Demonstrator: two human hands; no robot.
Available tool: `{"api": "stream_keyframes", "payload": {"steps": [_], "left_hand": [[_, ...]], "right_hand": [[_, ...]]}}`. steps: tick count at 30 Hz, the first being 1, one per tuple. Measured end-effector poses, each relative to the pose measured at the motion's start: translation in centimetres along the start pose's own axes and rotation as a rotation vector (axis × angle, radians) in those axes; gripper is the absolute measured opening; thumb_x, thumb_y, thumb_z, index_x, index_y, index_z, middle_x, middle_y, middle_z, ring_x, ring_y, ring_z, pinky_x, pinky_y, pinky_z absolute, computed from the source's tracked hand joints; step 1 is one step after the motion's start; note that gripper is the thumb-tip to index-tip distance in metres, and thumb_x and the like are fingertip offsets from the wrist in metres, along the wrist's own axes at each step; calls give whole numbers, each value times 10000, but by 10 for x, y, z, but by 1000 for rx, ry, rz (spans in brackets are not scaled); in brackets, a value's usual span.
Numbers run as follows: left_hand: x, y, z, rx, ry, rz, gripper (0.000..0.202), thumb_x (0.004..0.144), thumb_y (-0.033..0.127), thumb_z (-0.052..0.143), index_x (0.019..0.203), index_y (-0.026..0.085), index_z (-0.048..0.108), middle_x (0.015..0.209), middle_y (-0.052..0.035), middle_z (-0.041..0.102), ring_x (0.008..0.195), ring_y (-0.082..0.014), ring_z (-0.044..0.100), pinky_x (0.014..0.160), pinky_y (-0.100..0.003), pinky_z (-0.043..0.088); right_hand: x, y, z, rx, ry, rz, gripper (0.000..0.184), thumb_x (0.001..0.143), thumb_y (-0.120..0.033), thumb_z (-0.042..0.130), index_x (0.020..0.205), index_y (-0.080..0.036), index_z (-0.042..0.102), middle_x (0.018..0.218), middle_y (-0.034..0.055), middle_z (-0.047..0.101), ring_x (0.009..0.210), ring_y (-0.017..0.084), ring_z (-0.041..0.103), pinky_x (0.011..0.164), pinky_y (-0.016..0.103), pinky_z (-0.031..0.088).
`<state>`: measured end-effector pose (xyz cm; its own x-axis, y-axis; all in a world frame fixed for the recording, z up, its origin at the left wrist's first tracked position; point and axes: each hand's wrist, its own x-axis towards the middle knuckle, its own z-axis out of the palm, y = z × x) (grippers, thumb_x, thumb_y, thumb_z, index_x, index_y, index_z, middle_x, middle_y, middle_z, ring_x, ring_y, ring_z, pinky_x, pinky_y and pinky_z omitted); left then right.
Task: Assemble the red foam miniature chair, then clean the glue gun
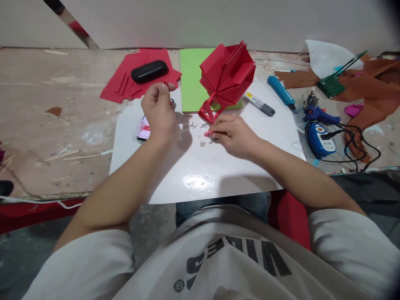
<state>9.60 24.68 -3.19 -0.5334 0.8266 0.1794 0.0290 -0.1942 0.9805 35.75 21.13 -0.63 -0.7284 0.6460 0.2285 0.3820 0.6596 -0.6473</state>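
Observation:
My left hand [159, 110] is raised over the left part of the white board [175, 175], its fingers closed in a pinch. Whatever sits between those fingertips is too small to make out. Low over the board, my right hand [233, 135] has its fingers pinched around a small pink-red piece [208, 133]. Just beyond its fingertips stands a folded red paper model [225, 75], with pleated panels fanning out above a narrow folded strip. A phone [144, 130] with a lit screen lies partly hidden under my left forearm and hand.
Red paper sheets [112, 89] lie at the back left beneath a black case [149, 71]. Green paper [190, 75] is behind the model. Rightward are a grey cutter [259, 104], a turquoise tool [281, 91], a blue glue gun [321, 116], a blue corded box [320, 139] and brown paper [371, 79].

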Motion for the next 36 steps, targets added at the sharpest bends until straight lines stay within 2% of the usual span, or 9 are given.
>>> {"api": "stream_keyframes", "payload": {"steps": [3, 8, 11, 14, 17, 21, 29, 32, 36], "left_hand": [[-10, 18, 10, -87, 176, -98, 291, 1286, 82, 534, 1020, 178, 602, 1073, 11, 760, 717, -96, 344, 684, -346, 338], [-17, 24, 12, -45, 156, -57, 294, 1266, 78, 596, 990, 178, 580, 1058, 24, 751, 703, -93, 275, 669, -367, 262], [-14, 13, 8, 1, 125, 52, 293, 1246, 302, 735, 1002, 191, 617, 1049, 16, 722, 684, -93, 293, 647, -384, 216], [-3, 2, 2, 73, 80, 151, 446, 1151, 604, 841, 1027, 218, 655, 982, 16, 667, 724, -112, 402, 677, -373, 262], [9, -8, -6, 201, 40, 241, 355, 1159, 475, 831, 998, 203, 669, 995, -10, 681, 859, -126, 556, 778, -364, 349], [23, -9, -14, 271, 79, 330, 303, 1061, 365, 903, 898, 218, 693, 1002, -32, 710, 893, -179, 595, 808, -379, 397], [65, 49, -45, 643, 183, 150, 147, 1084, 29, 703, 1014, 117, 797, 819, 36, 688, 827, -136, 610, 822, -294, 480], [87, 66, -64, 782, 177, 54, 164, 1017, 15, 766, 902, 129, 789, 667, 64, 604, 710, -150, 565, 732, -315, 435], [115, 66, -85, 964, 187, -15, 317, 928, -22, 764, 711, 191, 672, 483, 82, 448, 631, -181, 501, 726, -352, 426]], "right_hand": [[2, 3, 14, 70, -44, -65, 324, 1204, -281, 600, 1234, -176, 906, 1141, 105, 789, 1038, 222, 695, 970, 379, 543], [6, 5, 30, -185, -153, -234, 367, 1242, -255, 538, 1204, -161, 890, 1094, 109, 761, 1019, 228, 655, 905, 367, 474], [7, 4, 32, -350, -200, -362, 358, 1240, -217, 536, 1190, -156, 886, 1095, 118, 768, 1027, 237, 631, 890, 378, 422], [6, 4, 29, -437, -123, -451, 361, 1254, -216, 521, 1231, -159, 877, 1122, 122, 785, 1028, 241, 614, 923, 401, 401], [6, 4, 25, -453, -47, -454, 380, 1271, -244, 499, 1264, -165, 870, 1169, 129, 800, 1054, 245, 609, 964, 424, 388], [8, 5, 24, -444, -204, -409, 393, 1264, -253, 520, 1203, -158, 897, 1139, 127, 799, 1026, 244, 583, 928, 411, 366], [8, -1, 23, -457, -264, -373, 364, 1240, -213, 545, 1212, -138, 900, 1197, 163, 831, 1084, 283, 614, 948, 431, 379], [8, -2, 21, -524, -233, -361, 307, 1175, -108, 586, 1163, -141, 891, 1200, 153, 860, 1221, 330, 624, 1045, 477, 361], [8, 2, 18, -550, -235, -358, 309, 1197, -140, 572, 1187, -157, 881, 1270, 142, 877, 1275, 341, 624, 1101, 504, 315]]}}
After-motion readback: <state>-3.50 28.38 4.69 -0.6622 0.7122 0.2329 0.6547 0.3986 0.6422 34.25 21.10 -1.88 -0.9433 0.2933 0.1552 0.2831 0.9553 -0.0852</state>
